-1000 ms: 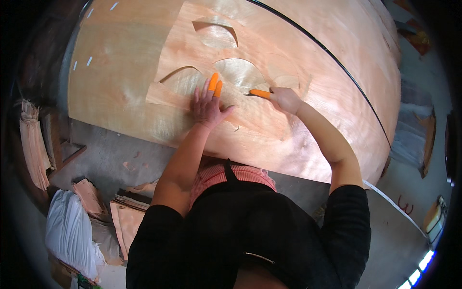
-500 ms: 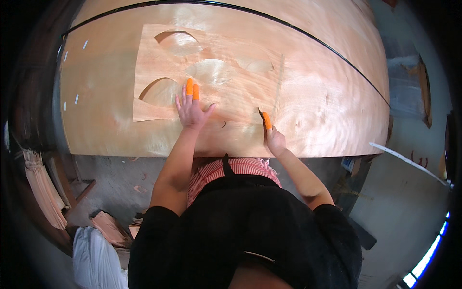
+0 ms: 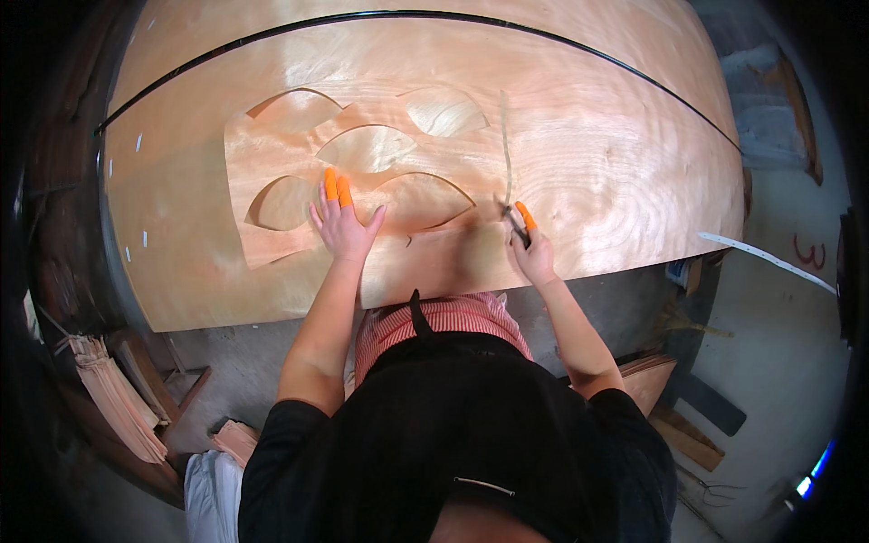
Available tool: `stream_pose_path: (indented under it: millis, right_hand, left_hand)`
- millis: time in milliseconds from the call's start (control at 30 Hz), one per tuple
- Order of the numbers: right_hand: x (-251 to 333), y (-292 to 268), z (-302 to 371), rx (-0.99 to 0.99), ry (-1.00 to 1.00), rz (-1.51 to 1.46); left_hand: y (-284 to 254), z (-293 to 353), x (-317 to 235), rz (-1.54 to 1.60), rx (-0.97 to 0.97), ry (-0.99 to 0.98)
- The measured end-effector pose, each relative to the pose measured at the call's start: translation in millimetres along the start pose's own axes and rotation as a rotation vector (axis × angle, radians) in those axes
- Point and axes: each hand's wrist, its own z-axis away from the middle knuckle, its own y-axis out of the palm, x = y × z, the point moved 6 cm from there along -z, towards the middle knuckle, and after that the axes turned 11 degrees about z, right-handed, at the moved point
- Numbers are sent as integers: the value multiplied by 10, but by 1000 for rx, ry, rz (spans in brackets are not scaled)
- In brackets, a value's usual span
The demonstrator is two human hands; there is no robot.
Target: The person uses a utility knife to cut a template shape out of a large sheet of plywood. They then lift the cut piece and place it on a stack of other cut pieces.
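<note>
My left hand (image 3: 348, 231) lies spread on a thin wood sheet (image 3: 285, 154), gripping nothing — orange sleeves (image 3: 331, 185) cover two of its fingers. My right hand (image 3: 536, 256) is closed round a slim dark tool (image 3: 518, 231), its blurred tip near the sheet's right edge. The sheet, with leaf-shaped openings (image 3: 367, 147), lies on the bench (image 3: 625, 172) before me, nearer than the black strip (image 3: 389, 14).
</note>
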Motion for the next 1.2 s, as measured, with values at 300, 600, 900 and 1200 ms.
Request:
stream_pose_path:
  millis: [300,600,900,1200]
  right_hand:
    - [-79,134,-809,16,311,-692]
    - [571,-539,-528,-116,116,-755]
    - [1606,-906,141,-229,-213,-577]
    - [1852,-723,773,-200,-289,-720]
  left_hand:
    - [-2,-14,-54,-79,22,-1]
    - [-11,28,-15,-61,29,-24]
    - [-66,59,27,93,-18,-29]
    - [-178,108,141,335,-231,-31]
